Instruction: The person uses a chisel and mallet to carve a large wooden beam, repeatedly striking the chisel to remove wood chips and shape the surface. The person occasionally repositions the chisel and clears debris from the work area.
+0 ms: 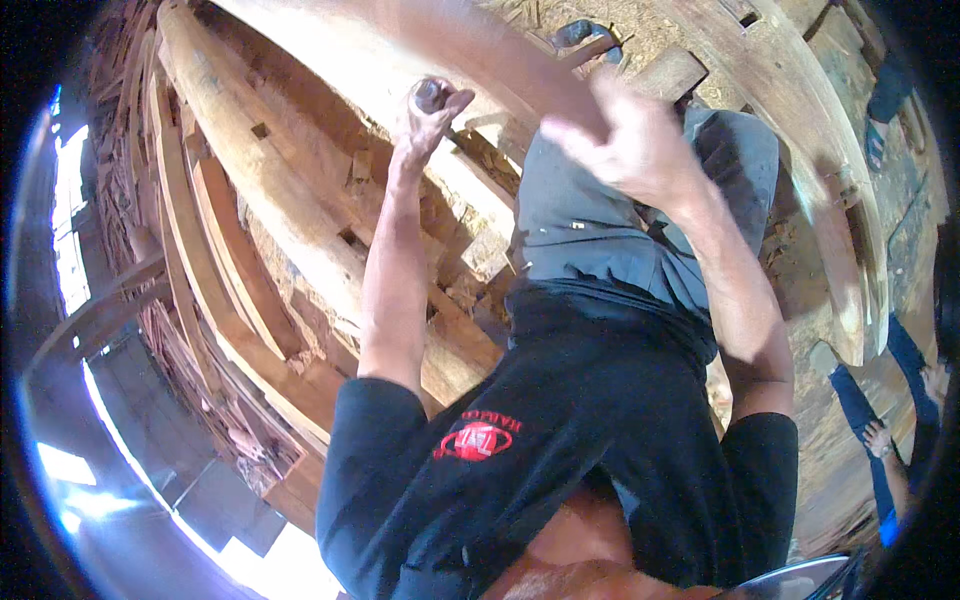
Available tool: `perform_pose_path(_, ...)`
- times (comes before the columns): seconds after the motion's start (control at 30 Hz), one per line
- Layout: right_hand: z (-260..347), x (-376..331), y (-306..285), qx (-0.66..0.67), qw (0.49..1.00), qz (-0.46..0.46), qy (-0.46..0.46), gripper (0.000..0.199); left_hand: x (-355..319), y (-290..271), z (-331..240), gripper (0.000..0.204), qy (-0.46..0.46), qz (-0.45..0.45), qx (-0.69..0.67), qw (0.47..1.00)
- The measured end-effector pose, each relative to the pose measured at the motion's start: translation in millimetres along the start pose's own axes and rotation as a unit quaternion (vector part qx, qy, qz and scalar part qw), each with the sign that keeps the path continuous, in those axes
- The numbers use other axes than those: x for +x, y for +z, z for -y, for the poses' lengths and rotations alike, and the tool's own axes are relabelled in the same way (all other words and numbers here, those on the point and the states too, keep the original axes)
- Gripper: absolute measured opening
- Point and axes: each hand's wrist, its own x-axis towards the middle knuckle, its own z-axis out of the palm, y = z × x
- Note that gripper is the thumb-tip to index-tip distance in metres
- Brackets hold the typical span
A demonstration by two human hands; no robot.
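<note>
My left hand (428, 125) is wrapped round an upright, dark, round-ended tool handle (431, 94), seen from its end. The rest of that tool is hidden. This hand is held over a large pale timber (330, 35) with a smooth, brightly lit face. To its right, my right hand (640, 145) is blurred by motion above my grey-trousered knees. Its thumb stands apart from the fingers, and no object shows in it. A brown, blurred surface of the timber lies beyond the fingertips.
A long shaped beam with square holes (262, 130) runs along the left, beside curved planks (205, 270). Another holed timber (800, 130) stands at the right. Offcuts (487, 255) and shavings lie between. A dark blue object (575, 33) lies at the top. Another person's hand (878, 438) shows at far right.
</note>
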Motion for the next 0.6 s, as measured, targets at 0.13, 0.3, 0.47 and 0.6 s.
perform_pose_path(0.13,-31,5,24,0.037,0.998,-0.011,0.052,0.044,66,10,28,0.031,0.013,-0.021,0.086,0.996)
perform_pose_path(0.3,-41,-5,-9,0.234,0.952,-0.107,0.165,0.042,84,28,-28,0.041,-0.02,-0.002,0.092,0.996)
perform_pose_path(0.47,-58,-23,-67,0.313,0.915,-0.175,0.185,0.032,60,6,-43,0.037,0.039,-0.015,-0.007,0.999)
perform_pose_path(0.6,-59,-2,-111,0.542,0.824,-0.164,0.012,0.049,55,9,-31,0.042,0.049,-0.023,0.097,0.994)
